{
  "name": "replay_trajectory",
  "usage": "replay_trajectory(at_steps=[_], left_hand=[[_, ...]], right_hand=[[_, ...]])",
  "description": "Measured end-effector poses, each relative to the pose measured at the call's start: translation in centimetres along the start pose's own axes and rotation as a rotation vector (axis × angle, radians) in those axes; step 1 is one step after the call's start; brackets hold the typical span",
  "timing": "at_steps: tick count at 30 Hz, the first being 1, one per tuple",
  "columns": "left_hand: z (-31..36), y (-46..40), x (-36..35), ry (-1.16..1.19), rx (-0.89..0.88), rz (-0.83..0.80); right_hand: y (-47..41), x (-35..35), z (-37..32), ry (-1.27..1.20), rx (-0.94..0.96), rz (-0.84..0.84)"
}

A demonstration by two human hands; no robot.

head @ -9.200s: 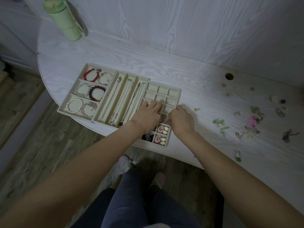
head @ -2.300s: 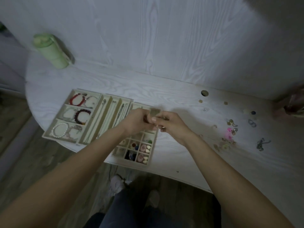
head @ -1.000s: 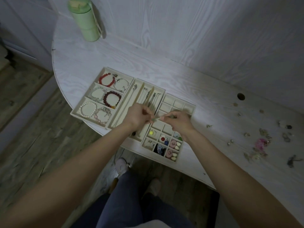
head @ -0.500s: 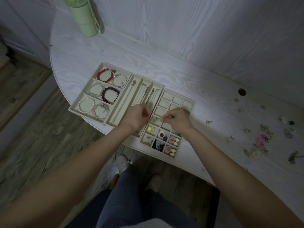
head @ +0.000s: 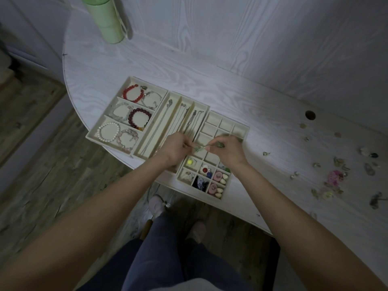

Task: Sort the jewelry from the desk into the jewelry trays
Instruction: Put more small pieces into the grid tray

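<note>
Desk point(head: 273, 143): loose jewelry point(head: 336, 179), perhaps earrings

We seem to be in a home — a white wood-grain desk point(head: 210, 85) against matching panelling, worn plank flooring point(head: 42, 164) below, a green water bottle point(head: 107, 19), and someone's jewelry trays point(head: 165, 106) laid out.

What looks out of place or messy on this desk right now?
Loose jewelry lies scattered on the desk, right of the grid tray, still unsorted. The trays themselves sit neatly side by side; nothing looks spilled or damaged.
</note>
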State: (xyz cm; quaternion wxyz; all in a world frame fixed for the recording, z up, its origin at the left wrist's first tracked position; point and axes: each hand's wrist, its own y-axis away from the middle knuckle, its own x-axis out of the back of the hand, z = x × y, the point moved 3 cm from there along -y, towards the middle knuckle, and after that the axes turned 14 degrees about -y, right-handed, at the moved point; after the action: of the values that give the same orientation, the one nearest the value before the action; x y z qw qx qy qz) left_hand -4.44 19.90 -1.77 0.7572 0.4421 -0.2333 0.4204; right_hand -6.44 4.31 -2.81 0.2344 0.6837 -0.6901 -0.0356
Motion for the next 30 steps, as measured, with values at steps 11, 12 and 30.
replay_trajectory(at_steps=[11, 12, 30], left_hand=[[-0.8, -0.6, -0.6, 0.377, 0.169, -0.055], [-0.6, -0.6, -0.4, 0.314, 0.15, -0.039], [1.9, -0.7, -0.1, -0.558, -0.119, 0.114]], right_hand=[[0.2, 0.1, -0.8, 0.413, 0.06, -0.236], [0.1, 0.1, -0.9, 0.436, 0.058, -0.224], [-0.1, -1.9, -0.1, 0.582, 0.167, -0.103]])
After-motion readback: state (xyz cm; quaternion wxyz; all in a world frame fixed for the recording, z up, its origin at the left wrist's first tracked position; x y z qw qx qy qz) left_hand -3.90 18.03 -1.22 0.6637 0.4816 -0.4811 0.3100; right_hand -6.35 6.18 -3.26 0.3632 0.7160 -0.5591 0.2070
